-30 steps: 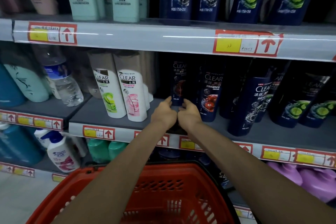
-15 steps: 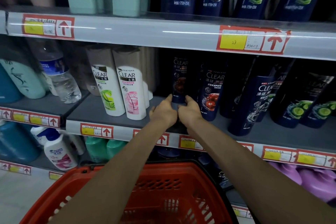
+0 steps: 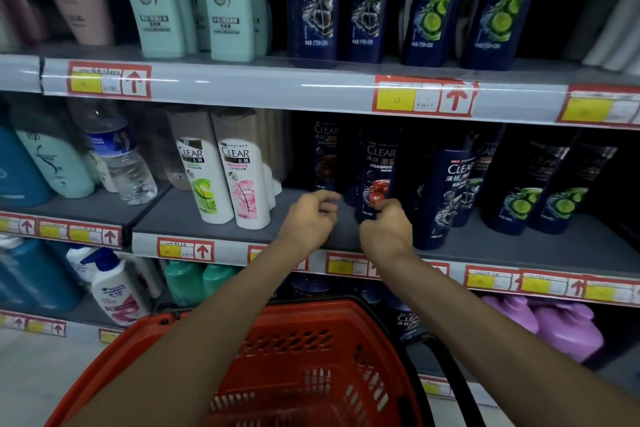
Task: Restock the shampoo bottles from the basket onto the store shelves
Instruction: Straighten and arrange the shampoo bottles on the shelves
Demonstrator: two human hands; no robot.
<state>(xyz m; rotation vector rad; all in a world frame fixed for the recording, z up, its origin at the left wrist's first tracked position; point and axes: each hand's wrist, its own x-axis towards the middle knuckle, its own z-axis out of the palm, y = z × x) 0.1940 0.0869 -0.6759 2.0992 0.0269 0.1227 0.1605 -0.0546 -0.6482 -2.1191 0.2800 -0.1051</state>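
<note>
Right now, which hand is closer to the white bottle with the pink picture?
Left. The left hand sits just right of the pink-label bottle, with a gap between them; the right hand is farther right, by the red-fruit bottle.

Your left hand (image 3: 306,222) and your right hand (image 3: 386,230) are bare, from fingertips to wrist. Your left forearm (image 3: 207,322) and right forearm (image 3: 485,322) are bare too, along every part that shows, right down to the lower edge of the view. Both are slim and smooth, narrowing toward the wrist, and the knuckles show as soft ridges. The dim light blurs any finer detail.
</note>
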